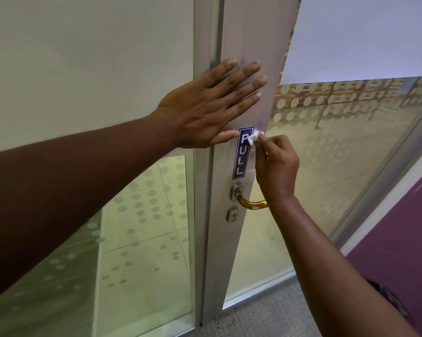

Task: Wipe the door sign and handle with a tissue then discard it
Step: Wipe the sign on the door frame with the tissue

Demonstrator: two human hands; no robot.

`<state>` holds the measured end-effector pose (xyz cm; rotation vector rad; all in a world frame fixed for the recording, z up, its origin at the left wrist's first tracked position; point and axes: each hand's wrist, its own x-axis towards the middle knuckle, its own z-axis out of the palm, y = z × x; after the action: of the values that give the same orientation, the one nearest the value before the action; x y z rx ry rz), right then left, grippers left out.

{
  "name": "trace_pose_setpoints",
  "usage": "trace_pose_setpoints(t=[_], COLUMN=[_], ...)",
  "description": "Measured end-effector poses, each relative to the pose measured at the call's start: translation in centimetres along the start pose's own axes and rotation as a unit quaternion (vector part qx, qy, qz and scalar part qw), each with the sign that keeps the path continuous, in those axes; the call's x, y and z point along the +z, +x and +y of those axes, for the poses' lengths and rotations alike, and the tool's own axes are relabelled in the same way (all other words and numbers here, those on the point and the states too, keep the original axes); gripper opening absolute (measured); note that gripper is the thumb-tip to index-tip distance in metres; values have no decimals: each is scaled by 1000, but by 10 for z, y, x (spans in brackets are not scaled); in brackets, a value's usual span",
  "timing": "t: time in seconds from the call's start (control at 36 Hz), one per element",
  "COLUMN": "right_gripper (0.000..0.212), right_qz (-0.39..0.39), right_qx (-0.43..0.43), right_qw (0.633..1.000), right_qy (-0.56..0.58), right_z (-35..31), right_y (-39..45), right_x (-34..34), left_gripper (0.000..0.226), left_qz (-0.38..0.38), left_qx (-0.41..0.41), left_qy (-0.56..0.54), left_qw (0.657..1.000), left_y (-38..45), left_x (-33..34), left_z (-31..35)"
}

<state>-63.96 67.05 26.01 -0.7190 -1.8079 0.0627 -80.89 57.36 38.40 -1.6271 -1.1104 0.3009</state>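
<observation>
White tissue point(253, 140), crumpled into a small wad, is pinched between the fingertips of the right hand point(275, 166) and pressed on the upper right corner of the blue sign point(242, 154), beside the letter P. The sign reads PULL from top to bottom and is stuck on the pale door frame point(251, 45), just above the handle point(250, 201). The fingers of this hand are closed around the tissue, and I think the wad is kept small so that the pressure goes on one narrow spot of the sticker.

The left hand point(205, 110) lies flat on the frame with all fingers spread and straight, holding nothing. Its thumb touches the left edge of the sign near the top. In my judgement this hand is there to keep the door steady, because the door stands a little open and could swing when the other hand rubs it.

The handle is a lever with a metal base and a golden arm; the right wrist passes in front of its end. Below it sits a keyhole point(233, 215). The wiping seems to be at its beginning, with the lower letters and the handle not yet reached, and no bin is visible for the tissue afterwards
</observation>
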Motion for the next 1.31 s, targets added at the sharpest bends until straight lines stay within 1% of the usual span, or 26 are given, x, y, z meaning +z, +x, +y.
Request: trace_pose_setpoints(t=[0.06,0.11,0.19,0.31,0.44,0.61,0.75,0.81,0.86,0.92,0.97,1.03,1.08,1.14,1.22,1.25,1.31], right_gripper=[20,22,23,26,20,18,20,19,18,18,16,13,13,14,22,25,30], right_qz=[-19,-23,2,33,25,32,11,-6,-13,1,29,48,58,56,21,8,-5], right_qx=[18,56,92,75,11,2,26,54,124,220,282,304,311,310,298,290,247], right_qw=[1000,998,994,993,998,998,998,997,987,959,930,914,907,909,921,928,954], right_qy=[14,34,65,89,57,48,52,62,103,175,234,265,277,272,249,235,170], right_z=[3,7,8,2,-4,1,9,11,12,13,13,13,11,10,10,9,7], right_y=[-5,-4,5,22,29,13,1,-2,-2,-1,-2,-3,-5,-7,-9,-11,-16], right_x=[-3,-7,-15,-21,-12,1,4,3,1,-1,-4,-7,-8,-7,-2,0,5], left_gripper=[82,82,82,82,82,81,82,81,82,81,81,80,80,80,80,80,80], left_qz=[-1,-2,-11,-15,-6,0,0,1,0,-1,-2,-2,-1,3,5,6,7], left_qx=[0,3,1,-2,2,0,1,1,1,1,2,4,5,4,4,5,5], left_qy=[0,6,4,-7,2,4,8,11,11,12,16,16,14,13,9,9,9], left_qw=[1000,1000,1000,1000,1000,1000,1000,1000,1000,1000,1000,1000,1000,1000,1000,1000,1000], left_y=[0,-1,-1,-1,-1,-1,0,-1,-1,-1,-1,-1,-1,-1,-1,-1,-1], left_x=[-1,-1,-3,-3,-2,-1,-1,-1,-1,-2,-1,-1,0,0,0,0,1], left_z=[0,0,0,0,0,0,0,0,0,0,1,1,1,0,0,0,0])
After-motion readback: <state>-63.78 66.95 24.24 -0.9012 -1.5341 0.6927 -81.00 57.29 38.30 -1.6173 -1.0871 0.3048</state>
